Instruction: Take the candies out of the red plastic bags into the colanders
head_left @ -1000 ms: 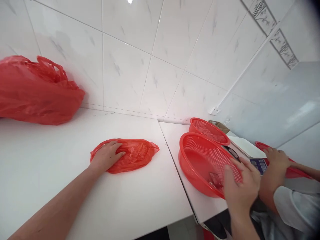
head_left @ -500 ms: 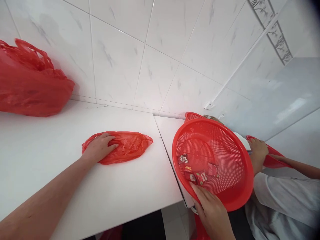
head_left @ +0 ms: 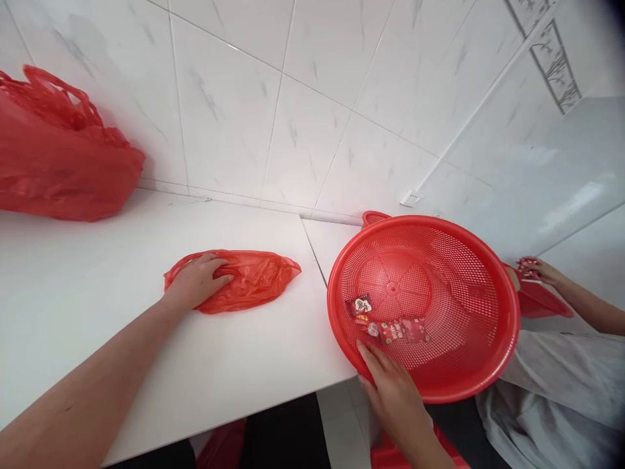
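My left hand (head_left: 198, 280) lies on a flattened red plastic bag (head_left: 254, 280) on the white table, its fingers spread a little over the left part of the bag. A big round red mesh basket (head_left: 459, 352) is tilted toward me at the right. My right hand (head_left: 385, 378) grips its near-left rim, fingers over the edge inside. Several small red packets (head_left: 395, 331) lie at the lower left in the basket.
A full red plastic bag (head_left: 68, 169) stands at the left against the tiled wall. At the right, a co-worker's hand (head_left: 540, 268) holds small packets above another red basket (head_left: 541, 301). A wall socket (head_left: 411, 198) is behind.
The basket has come closer and tipped more, and its packets have slid together. The co-worker's raised hand now shows packets. My left hand stays on the bag.
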The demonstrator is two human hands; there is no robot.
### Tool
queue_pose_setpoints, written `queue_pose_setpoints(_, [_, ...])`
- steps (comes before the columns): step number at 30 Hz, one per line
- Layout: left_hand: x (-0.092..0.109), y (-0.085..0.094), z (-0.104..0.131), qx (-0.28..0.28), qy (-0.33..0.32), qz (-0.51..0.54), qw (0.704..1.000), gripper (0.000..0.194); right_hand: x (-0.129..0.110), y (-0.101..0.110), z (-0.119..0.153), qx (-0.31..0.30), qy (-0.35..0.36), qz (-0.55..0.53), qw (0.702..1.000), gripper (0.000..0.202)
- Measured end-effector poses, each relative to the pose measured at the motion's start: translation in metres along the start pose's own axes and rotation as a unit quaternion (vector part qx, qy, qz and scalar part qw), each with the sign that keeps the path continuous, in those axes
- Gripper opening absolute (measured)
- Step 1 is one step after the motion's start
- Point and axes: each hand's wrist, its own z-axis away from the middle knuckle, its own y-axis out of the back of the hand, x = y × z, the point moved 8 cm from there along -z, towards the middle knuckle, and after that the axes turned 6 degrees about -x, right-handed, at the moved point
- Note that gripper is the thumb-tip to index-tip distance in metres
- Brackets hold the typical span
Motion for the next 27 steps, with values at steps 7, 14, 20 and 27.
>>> queue_pose_setpoints(7, [-0.003,-0.002,0.0,0.031,-0.023,0.0,0.999,0.05,0.002,0.02,-0.013,-0.004,-0.01,-0.023,1.0,0.046])
queue_pose_setpoints(14, [-0.007,-0.005,-0.003,0.014,-0.002,0.003,1.0,0.052,0.016,0.032,-0.028,-0.042,-0.055,-0.014,0.998,0.05])
queue_pose_setpoints(20, [-0.003,-0.004,0.0,0.006,-0.007,-0.002,1.0,0.05,0.022,0.046,-0.043,-0.115,-0.085,-0.028,0.989,0.053])
queue_pose_setpoints(27, [-0.003,-0.004,0.001,0.002,0.004,0.001,1.0,0.049,0.051,0.068,-0.056,-0.146,-0.105,-0.117,0.977,0.056])
